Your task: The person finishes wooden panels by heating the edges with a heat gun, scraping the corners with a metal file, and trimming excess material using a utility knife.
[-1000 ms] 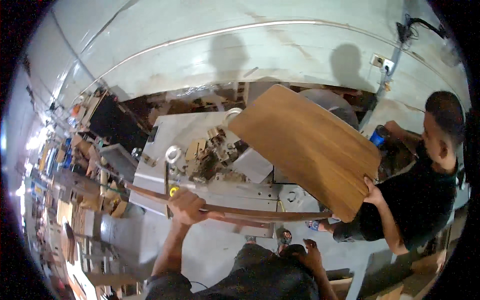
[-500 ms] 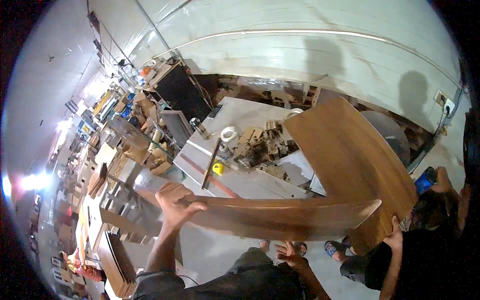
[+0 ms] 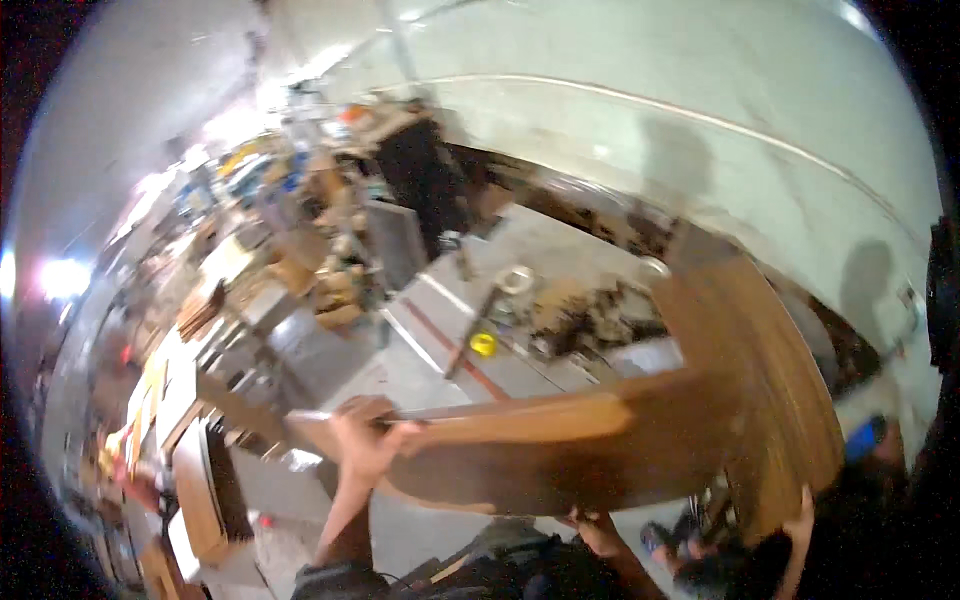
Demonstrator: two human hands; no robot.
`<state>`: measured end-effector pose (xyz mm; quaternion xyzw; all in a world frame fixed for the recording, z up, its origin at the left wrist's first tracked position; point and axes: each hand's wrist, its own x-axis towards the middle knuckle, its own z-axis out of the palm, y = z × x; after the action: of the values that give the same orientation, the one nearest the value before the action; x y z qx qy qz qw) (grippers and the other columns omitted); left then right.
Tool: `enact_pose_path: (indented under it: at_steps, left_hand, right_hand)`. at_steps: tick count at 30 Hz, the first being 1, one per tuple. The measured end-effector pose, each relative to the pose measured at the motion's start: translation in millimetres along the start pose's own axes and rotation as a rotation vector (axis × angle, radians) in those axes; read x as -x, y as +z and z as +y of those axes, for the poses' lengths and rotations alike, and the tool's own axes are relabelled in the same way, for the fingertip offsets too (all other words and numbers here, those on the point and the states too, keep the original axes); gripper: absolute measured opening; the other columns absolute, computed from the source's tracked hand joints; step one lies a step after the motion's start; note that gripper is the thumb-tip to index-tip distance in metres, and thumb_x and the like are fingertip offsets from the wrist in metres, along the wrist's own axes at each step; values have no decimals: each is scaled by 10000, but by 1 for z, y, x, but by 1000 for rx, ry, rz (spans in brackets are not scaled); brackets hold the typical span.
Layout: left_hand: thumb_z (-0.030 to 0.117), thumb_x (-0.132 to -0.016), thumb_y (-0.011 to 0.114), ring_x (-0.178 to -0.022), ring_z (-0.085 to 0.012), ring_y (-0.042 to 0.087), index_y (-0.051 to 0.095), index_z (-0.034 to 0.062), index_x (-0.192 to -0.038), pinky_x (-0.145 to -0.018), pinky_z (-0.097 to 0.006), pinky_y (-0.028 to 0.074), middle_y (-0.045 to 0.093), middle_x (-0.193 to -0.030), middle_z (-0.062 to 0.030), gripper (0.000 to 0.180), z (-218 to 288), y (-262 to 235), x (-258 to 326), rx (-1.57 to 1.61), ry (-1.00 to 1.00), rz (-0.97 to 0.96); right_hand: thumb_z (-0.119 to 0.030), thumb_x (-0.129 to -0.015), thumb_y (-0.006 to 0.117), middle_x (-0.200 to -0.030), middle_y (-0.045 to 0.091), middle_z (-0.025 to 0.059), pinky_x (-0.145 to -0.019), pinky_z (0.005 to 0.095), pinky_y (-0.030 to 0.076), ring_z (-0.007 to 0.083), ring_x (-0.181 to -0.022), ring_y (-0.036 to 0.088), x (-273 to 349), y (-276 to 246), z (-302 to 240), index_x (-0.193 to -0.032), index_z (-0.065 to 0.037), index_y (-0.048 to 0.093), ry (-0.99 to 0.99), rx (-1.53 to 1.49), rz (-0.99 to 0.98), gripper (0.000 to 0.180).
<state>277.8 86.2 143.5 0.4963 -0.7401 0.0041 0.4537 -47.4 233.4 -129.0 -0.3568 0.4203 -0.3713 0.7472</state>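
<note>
— Why is that big wooden panel tipped up like that, off the table?

— Two people carry it, I think; the wearer's left hand has its grip curled over the top edge near the panel's left end, fingers pressed onto the upper face, thumb side underneath; holding high there would keep the board from swinging.

— And the right hand?

— It sits under the lower edge near the middle, taking the weight from below; whether that grip is closed round the edge or just cupped flat I cannot tell; the picture is blurred there.

— Who has the far end?

— A co-worker's hand at the right steadies the raised end, so the panel hangs between them above the floor, in front of the cluttered table with its yellow tape measure.
</note>
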Motion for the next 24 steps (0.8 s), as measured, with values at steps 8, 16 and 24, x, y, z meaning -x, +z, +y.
enact_pose_path:
  at_steps: [8, 16, 24]
  left_hand:
    - [673, -896, 825, -911, -340, 724, 824, 22, -1170, -841, -583, 567, 812, -1089, -159, 706, -213, -33, 47, -125, -688, 70]
    - [825, -895, 683, -784, -406, 683, 773, -47, -1010, -708, -586, 514, 754, -937, -231, 885, -168, -24, -10, -276, -387, 115]
    - [745, -990, 651, -793, -441, 710, 776, -81, -1056, -721, -545, 558, 761, -915, -278, 839, -93, -12, -46, -399, -267, -28]
  right_hand:
    - [-472, -935, 860, -1378, 668, 144, -1033, 411, 545, 275, -1180, 692, -41, 50, 9, -1598, -39, 479, -86, 8, -105, 879]
    - [-461, -948, 850, -1382, 668, 134, -1029, 414, 546, 273, -1187, 684, -27, 63, 16, -1593, -49, 484, -193, -37, 44, 847]
    - [-450, -962, 840, -1386, 667, 124, -1025, 417, 546, 271, -1194, 677, -19, 53, 13, -1587, -60, 490, -247, -88, 9, 816]
